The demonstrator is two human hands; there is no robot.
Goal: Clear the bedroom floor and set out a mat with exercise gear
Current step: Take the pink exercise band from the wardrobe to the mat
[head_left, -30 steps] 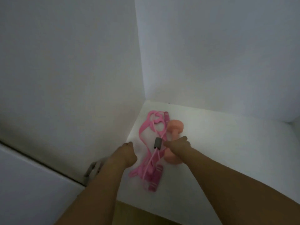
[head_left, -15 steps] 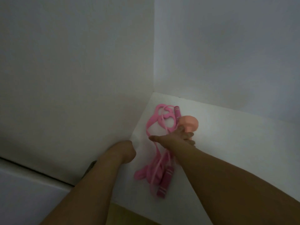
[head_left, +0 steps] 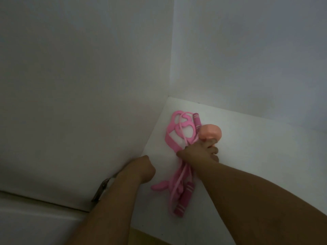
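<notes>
Your right hand (head_left: 200, 152) curled round the peach dumbbell (head_left: 210, 132) on the white shelf (head_left: 247, 156), its long axis running away from you toward the back wall, pink jump rope (head_left: 178, 183) tangled just left, your left hand (head_left: 145, 167) fisted, holding nothing visible.

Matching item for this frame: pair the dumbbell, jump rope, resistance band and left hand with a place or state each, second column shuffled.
1 dumbbell
2 jump rope
3 resistance band
4 left hand

A fist at the shelf's left edge
B nearest the back corner
C gripped by the right hand
D striped handle nearest the shelf's front edge

Pairs: 1-C, 2-D, 3-B, 4-A
</notes>
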